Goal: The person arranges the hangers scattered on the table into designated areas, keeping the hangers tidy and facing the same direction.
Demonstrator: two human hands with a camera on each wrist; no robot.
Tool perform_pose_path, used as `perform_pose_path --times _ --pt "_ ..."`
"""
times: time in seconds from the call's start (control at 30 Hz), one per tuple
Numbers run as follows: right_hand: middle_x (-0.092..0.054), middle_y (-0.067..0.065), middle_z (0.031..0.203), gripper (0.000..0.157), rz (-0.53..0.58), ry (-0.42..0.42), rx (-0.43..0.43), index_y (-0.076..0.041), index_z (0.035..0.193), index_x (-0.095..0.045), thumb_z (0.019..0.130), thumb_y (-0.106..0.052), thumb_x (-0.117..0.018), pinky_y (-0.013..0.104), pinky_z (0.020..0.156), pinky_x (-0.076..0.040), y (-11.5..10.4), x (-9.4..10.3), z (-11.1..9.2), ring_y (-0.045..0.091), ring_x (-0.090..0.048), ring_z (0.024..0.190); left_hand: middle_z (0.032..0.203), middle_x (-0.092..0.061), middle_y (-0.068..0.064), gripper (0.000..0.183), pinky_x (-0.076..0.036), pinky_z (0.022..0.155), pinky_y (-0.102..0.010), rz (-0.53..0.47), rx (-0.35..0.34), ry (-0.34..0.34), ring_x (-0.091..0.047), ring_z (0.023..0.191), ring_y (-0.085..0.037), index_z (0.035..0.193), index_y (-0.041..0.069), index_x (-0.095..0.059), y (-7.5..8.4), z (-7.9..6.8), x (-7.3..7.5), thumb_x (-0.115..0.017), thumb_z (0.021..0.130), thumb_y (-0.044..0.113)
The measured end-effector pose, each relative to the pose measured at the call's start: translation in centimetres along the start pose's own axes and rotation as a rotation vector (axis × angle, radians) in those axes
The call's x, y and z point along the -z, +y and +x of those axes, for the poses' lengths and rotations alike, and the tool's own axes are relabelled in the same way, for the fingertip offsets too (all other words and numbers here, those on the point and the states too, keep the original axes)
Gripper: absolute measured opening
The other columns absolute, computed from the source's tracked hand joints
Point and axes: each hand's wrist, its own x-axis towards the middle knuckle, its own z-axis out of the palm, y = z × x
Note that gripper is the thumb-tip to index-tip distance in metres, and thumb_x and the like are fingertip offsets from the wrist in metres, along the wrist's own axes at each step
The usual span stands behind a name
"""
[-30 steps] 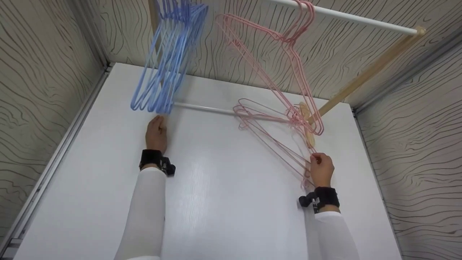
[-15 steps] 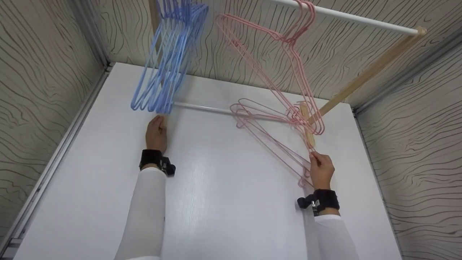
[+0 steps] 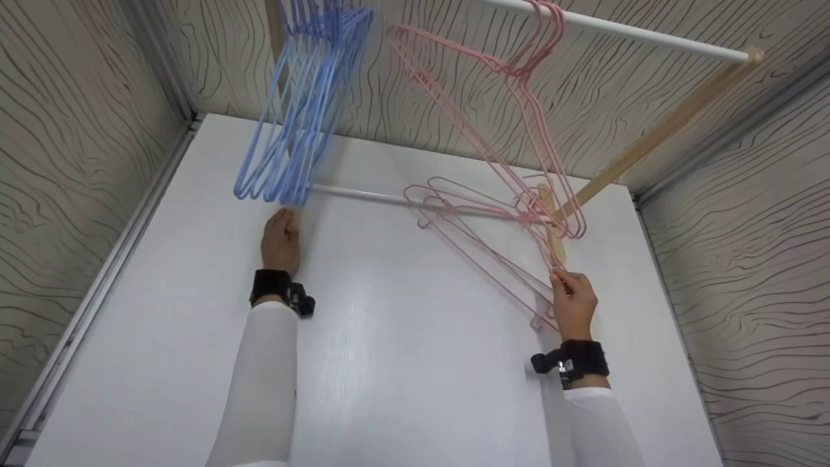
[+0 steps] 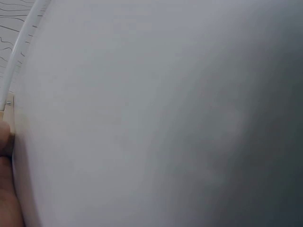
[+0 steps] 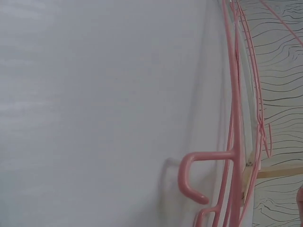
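Note:
My right hand (image 3: 575,301) pinches the edge of a pink clothes hanger (image 3: 480,267), held low above the white surface; its small curled hook shows large in the right wrist view. Another pink hanger lies close behind it, overlapping. At the left, my left hand (image 3: 281,240) has its fingers curled at the rack's wooden foot (image 4: 8,113), just below a bunch of blue hangers (image 3: 285,130). Most of that hand is outside the left wrist view, and the blue hangers partly hide the foot from the head view.
Pink hangers (image 3: 470,120) hang from the upper white rail (image 3: 655,39). A lower white rod (image 3: 363,193) crosses near the back of the white surface (image 3: 415,363). A slanted wooden post (image 3: 661,133) stands at right. Patterned panels with metal edging enclose the sides and back.
My right hand has shifted slightly left and up, and the pink hanger in it has slid left. The left hand has stayed in place.

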Motion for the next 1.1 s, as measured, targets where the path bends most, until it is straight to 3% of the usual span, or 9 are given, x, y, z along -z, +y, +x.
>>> perform_pose_path --times 0.3,0.57,1.1 --pt "-0.064 0.023 0.090 0.017 0.031 0.020 0.007 0.008 0.107 -0.075 0.091 0.007 -0.070 0.008 0.066 -0.040 -1.9 0.3 0.6 0.003 -0.049 0.075 0.159 -0.033 -0.024 0.045 -0.029 0.121 -0.043 -0.028 -0.017 0.010 -0.028 0.149 -0.037 0.149 -0.009 -0.041 -0.4 0.2 -0.2 -0.043 0.106 0.000" --pt "-0.062 0.029 0.092 0.014 0.040 0.072 -0.010 0.018 0.103 -0.070 0.090 0.013 -0.066 0.008 0.066 -0.039 -6.9 0.9 1.5 0.003 -0.050 0.075 0.158 -0.034 -0.024 0.044 -0.028 0.121 -0.043 -0.028 -0.027 0.018 -0.029 0.148 -0.037 0.149 -0.009 -0.042 -0.3 0.2 -0.3 -0.043 0.106 0.000" --pt "-0.061 0.030 0.093 0.014 0.055 0.100 0.049 0.017 0.104 -0.069 0.093 0.009 -0.065 0.014 0.071 -0.041 -9.3 1.3 3.3 0.009 -0.052 0.079 0.160 -0.033 -0.021 0.045 -0.023 0.123 -0.040 0.009 0.000 0.005 -0.026 0.150 -0.034 0.151 -0.005 -0.040 0.1 -0.1 0.0 -0.043 0.107 0.003"
